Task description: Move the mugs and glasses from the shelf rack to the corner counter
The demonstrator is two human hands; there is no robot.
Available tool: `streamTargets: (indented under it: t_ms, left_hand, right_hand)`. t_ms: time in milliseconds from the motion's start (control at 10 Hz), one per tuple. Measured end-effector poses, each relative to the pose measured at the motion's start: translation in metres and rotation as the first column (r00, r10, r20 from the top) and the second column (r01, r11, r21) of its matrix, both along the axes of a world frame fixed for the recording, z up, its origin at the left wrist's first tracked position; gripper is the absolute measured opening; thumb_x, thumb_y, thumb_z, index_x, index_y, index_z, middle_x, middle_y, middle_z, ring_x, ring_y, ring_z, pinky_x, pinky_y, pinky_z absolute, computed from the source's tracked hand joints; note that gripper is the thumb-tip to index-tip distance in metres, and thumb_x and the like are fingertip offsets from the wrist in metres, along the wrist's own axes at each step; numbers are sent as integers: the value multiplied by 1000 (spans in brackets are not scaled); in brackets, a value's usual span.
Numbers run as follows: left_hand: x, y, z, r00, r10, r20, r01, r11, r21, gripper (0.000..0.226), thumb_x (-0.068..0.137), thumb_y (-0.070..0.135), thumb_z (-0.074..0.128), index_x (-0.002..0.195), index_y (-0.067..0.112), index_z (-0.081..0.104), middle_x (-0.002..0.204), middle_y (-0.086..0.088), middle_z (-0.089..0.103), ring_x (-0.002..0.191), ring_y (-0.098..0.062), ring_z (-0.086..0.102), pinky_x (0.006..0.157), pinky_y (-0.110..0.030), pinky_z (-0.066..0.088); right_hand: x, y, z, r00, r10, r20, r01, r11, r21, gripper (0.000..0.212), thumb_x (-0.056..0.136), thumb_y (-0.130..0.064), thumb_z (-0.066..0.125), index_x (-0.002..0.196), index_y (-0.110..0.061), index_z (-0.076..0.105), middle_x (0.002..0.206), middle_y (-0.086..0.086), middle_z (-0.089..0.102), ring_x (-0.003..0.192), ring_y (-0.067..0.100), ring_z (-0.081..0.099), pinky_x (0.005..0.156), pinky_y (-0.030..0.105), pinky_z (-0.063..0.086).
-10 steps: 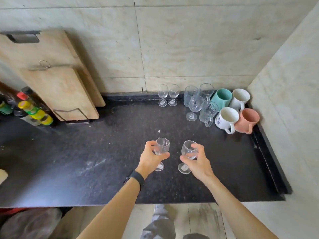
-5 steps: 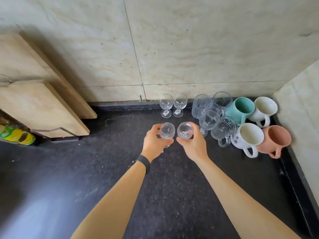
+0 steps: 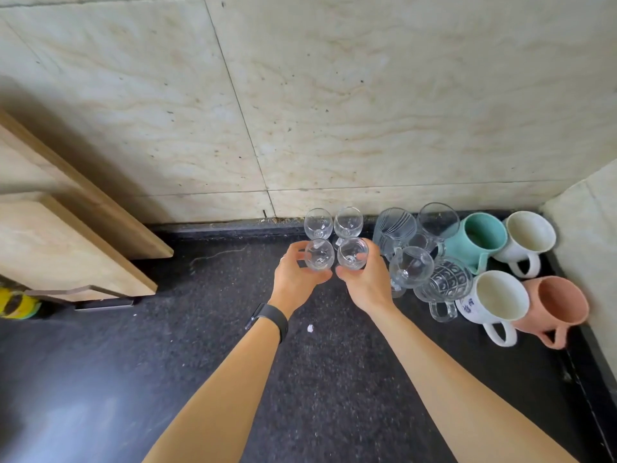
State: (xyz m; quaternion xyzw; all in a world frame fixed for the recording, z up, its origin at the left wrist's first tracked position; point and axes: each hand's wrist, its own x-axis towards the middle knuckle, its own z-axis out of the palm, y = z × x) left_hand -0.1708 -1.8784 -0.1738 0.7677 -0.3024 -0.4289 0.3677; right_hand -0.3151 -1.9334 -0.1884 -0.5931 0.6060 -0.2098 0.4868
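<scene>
Centre of frame: the left hand (image 3: 295, 279) and right hand (image 3: 367, 282) are each closed around a small stemmed glass, left glass (image 3: 319, 254) and right glass (image 3: 352, 253), both upright, stems vertical. They sit just in front of two matching glasses (image 3: 334, 223) against the wall; whether their feet touch the bench (image 3: 200, 345) cannot be told. Mugs (image 3: 500, 262) cluster at right.

Mugs – teal mug (image 3: 477, 240), terracotta mug (image 3: 556, 309), 2 white; counter (image 3: 200, 345) black speckled – tiles beige-veined.
</scene>
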Motion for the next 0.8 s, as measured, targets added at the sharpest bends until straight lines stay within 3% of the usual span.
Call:
streamTargets:
  t_ms: [200,300,500,600,700,800]
  left_hand:
    - [3,1,-4,999,-32,5,32,999,0,69,71,20,88,130,30,54,118,9,64,87,6,60,73,-17,47]
    - [3,-1,-3,998,-53,14,53,999,-5,67,72,19,87,130,29,55,115,12,63,85,8,60,69,-11,44]
    - [4,-3,-4,996,-83,38,84,996,-11,66,72,21,87,130,29,56,117,11,64,89,1,63,71,-10,43]
    - [2,-2,-4,997,-67,25,68,998,-11,64,74,20,85,130,30,56,118,11,63,88,5,60,68,-6,40]
    - [6,0,-8,991,-130,36,130,992,-1,73,77,12,82,138,31,47,126,6,62,93,-5,66,72,-10,47]
    - [7,9,-4,984,-176,-2,176,983,58,94,83,4,75,156,27,20,136,4,55,103,-14,62,81,-26,54]
  right_hand:
    - [1,-2,-5,1000,-4,1,4,1000,7,68,83,-17,76,140,-29,41,129,1,57,112,11,55,90,23,41]
    - [0,-2,-3,1000,7,10,-7,1000,6,68,84,-15,76,140,-27,41,126,-3,58,108,7,55,82,11,39]
    - [-1,-3,0,1000,3,11,-3,999,36,70,84,-15,75,142,-30,39,126,-7,57,121,15,56,98,29,43]
    - [-2,-2,3,1000,1,24,-2,999,52,76,83,-13,75,146,-30,36,130,-5,58,121,15,57,101,31,44]
    - [-5,-1,2,999,-12,31,8,992,123,91,85,-8,73,154,-35,21,142,-3,53,110,13,66,95,36,53]
    - [-7,8,8,1000,-14,26,9,980,198,94,87,-4,68,157,-32,13,148,-2,49,107,13,67,67,24,54]
